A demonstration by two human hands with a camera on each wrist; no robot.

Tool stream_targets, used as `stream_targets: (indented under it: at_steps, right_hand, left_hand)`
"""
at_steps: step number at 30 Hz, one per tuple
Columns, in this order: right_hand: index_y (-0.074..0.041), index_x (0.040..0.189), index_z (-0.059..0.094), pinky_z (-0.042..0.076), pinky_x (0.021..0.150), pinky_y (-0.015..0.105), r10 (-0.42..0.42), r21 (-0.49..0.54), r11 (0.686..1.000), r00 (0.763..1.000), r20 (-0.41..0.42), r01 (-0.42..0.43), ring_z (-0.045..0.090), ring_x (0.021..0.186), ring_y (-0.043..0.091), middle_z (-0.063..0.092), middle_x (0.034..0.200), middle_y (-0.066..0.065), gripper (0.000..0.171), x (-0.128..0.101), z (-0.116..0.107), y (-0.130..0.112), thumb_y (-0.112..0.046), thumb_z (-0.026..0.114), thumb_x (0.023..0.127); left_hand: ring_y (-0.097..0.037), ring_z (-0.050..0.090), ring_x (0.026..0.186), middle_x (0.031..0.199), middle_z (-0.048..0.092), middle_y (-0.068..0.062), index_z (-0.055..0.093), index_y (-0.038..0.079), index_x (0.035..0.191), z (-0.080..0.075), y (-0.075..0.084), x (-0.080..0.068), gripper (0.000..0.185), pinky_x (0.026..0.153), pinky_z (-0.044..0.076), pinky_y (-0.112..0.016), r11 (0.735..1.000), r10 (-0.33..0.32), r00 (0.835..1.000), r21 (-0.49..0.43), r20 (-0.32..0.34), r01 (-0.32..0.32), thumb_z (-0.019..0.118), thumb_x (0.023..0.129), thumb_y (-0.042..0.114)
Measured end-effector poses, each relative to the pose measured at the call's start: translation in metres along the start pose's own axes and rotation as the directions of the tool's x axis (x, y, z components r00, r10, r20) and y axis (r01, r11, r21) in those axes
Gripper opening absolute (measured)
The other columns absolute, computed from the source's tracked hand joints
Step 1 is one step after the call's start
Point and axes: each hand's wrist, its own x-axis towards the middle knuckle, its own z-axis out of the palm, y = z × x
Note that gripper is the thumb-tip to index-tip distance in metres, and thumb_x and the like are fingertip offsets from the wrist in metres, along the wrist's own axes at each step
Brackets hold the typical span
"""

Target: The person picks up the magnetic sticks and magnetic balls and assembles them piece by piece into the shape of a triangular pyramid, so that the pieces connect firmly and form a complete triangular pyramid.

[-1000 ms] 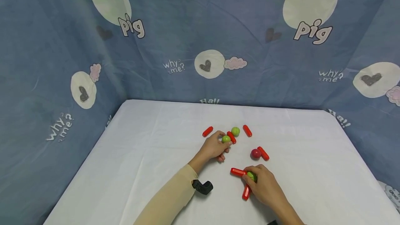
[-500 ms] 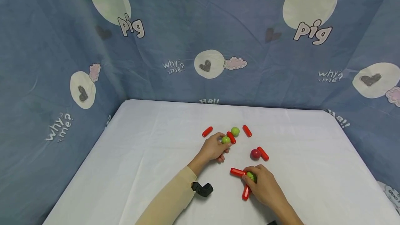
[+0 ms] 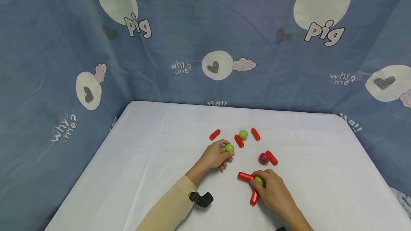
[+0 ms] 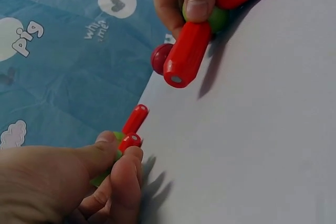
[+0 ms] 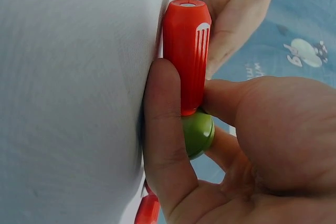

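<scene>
Head view, green ball [image 3: 229,148] pinched at left hand [image 3: 214,156] fingertips

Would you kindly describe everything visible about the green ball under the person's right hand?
The green ball is small, round, smooth and glossy, like plastic or painted wood. It sits near the front of the white table, mostly covered by the right hand, whose thumb and fingers pinch around it. Two ribbed red rods meet it: one pointing left, one pointing toward the person, together forming a corner. In the right wrist view, a rod's end butts against the ball.
</scene>
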Motion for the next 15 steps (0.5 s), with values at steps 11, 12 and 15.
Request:
stream_targets:
  at_steps: [11,12,15]
  right_hand:
    - [-0.016,0.115,0.074,0.057,0.082,0.042,-0.016,-0.002,1.0,1.0,-0.004,0.016,0.055,0.087,0.018,0.064,0.107,0.006,0.027,0.0,-0.001,0.001,-0.029,0.076,0.092]
    - [-0.016,0.115,0.074,0.057,0.083,0.042,-0.017,-0.002,1.0,1.0,-0.004,0.017,0.055,0.087,0.018,0.065,0.107,0.006,0.027,0.0,-0.001,0.001,-0.029,0.076,0.092]
    - [-0.015,0.115,0.075,0.057,0.083,0.042,-0.023,0.002,1.0,1.0,-0.007,0.023,0.055,0.087,0.017,0.065,0.107,0.006,0.026,-0.001,-0.001,0.0,-0.029,0.076,0.092]
  left_hand:
    - [-0.009,0.055,0.044,0.073,0.072,0.001,0.056,0.015,0.132,0.001,-0.009,-0.026,0.039,0.043,0.049,-0.022,0.998,0.027,0.998,-0.064,0.054,-0.024,0.071,0.098,0.023]
    - [-0.009,0.054,0.044,0.073,0.072,0.001,0.056,0.015,0.132,0.001,-0.009,-0.028,0.038,0.043,0.049,-0.022,0.997,0.027,0.998,-0.069,0.056,-0.024,0.071,0.098,0.023]
    - [-0.008,0.053,0.044,0.074,0.072,0.001,0.056,0.017,0.132,0.003,-0.01,-0.035,0.037,0.042,0.048,-0.022,0.997,0.024,0.998,-0.081,0.063,-0.019,0.07,0.098,0.023]
